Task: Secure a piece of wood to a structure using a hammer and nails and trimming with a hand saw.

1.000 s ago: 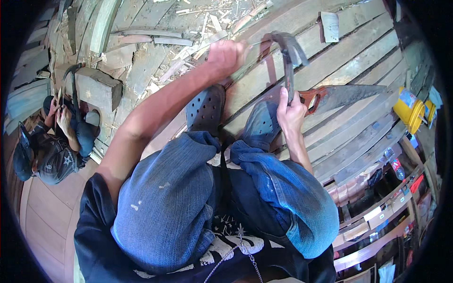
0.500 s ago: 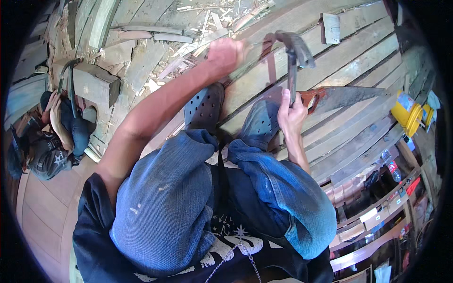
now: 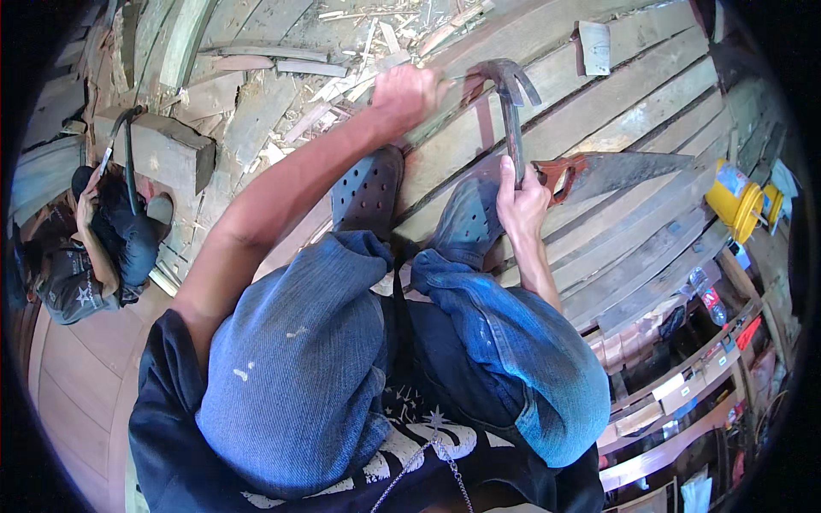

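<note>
My right hand [image 3: 522, 201] grips the handle of a claw hammer [image 3: 513, 141], held upright in the picture. The hammer's striking end points left, toward my left fist, and its claw curves right. My left hand [image 3: 409, 92] is closed above the plank floor, around a thin rod-like thing that reaches toward the hammer head; blur hides its kind. Just right of my right hand lies a handsaw [image 3: 633, 173] with an orange-red handle, its dark blade pointing right. My shoes, a left clog [image 3: 368, 192] and a right clog [image 3: 469, 218], rest below my hands.
Wood shavings [image 3: 299, 115] and scraps litter the planks at the upper left. A thick wood block [image 3: 175, 150] stands beside another person [image 3: 90, 265] at the left. Yellow buckets [image 3: 734, 201] and a plastic bottle [image 3: 710, 295] are at the right, near gaps between curved timbers.
The hammer head has swung left, closer to my left fist, and my right hand has shifted slightly left. My left fist stays nearly in place. The person at the left has moved their arms.
</note>
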Tool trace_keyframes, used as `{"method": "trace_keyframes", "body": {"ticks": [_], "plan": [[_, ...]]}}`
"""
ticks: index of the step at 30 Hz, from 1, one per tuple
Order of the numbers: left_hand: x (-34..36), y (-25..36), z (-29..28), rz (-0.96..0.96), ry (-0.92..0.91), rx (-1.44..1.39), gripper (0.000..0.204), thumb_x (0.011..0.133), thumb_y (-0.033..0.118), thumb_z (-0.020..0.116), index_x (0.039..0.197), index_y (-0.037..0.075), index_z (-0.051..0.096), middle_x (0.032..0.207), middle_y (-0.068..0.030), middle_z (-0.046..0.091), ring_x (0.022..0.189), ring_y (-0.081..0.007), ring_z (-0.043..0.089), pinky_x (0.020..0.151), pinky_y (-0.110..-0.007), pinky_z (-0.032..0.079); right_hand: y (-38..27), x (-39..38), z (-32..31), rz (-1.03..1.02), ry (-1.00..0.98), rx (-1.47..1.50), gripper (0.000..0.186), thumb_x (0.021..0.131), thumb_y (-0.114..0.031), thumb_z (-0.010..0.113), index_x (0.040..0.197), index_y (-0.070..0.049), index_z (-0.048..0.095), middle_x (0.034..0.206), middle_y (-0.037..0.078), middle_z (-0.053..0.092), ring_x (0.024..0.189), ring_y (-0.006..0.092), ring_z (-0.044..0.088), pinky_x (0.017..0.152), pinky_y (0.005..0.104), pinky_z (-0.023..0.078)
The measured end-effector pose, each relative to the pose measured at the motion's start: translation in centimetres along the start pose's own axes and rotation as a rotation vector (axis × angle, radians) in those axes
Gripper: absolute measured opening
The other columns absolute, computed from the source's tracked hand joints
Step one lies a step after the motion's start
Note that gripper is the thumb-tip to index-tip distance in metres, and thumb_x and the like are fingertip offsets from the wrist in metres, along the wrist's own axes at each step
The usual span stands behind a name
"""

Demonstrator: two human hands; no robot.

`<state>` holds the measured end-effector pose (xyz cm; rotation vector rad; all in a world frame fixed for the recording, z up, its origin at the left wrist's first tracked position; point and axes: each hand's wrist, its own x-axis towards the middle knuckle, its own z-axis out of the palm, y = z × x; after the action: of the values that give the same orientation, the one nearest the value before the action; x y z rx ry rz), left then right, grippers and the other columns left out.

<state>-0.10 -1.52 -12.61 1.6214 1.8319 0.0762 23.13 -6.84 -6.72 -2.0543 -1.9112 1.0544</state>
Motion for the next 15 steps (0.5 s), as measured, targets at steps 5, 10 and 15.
{"method": "trace_keyframes", "body": {"ticks": [5,10,15], "plan": [[-0.38,0.07,0.04,0.067,0.106,0.054,0.041,0.095,0.046,0.045,0.097,0.011,0.069,0.075,-0.0197,0.066,0.071,-0.0348,0.067,0.063,-0.048,0.052,-0.38,-0.31,0.17,-0.092,0.122,0.111,0.036,0.092,-0.032,0.059,0.077,0.0,0.06,0.05,0.018,0.052,0.043,0.0303,0.057,0.045,0.0395,0.043],[-0.37,0.56,-0.52,0.031,0.026,0.05,0.039,0.095,0.044,0.046,0.096,0.012,0.069,0.07,-0.0184,0.065,0.069,-0.032,0.067,0.06,-0.048,0.052,-0.68,-0.44,-0.34,-0.005,0.044,0.044,0.035,0.092,-0.031,0.059,0.076,0.0,0.061,0.049,0.017,0.052,0.042,0.0254,0.057,0.044,0.0391,0.043],[-0.55,0.0,0.03,0.151,0.185,0.073,0.041,0.095,0.046,0.044,0.099,0.012,0.068,0.066,-0.0176,0.064,0.066,-0.0308,0.067,0.059,-0.047,0.052,-0.58,-0.15,-0.24,0.005,0.051,0.037,0.037,0.093,-0.034,0.058,0.078,0.0,0.061,0.048,0.014,0.05,0.042,0.024,0.054,0.045,0.038,0.042]]}}
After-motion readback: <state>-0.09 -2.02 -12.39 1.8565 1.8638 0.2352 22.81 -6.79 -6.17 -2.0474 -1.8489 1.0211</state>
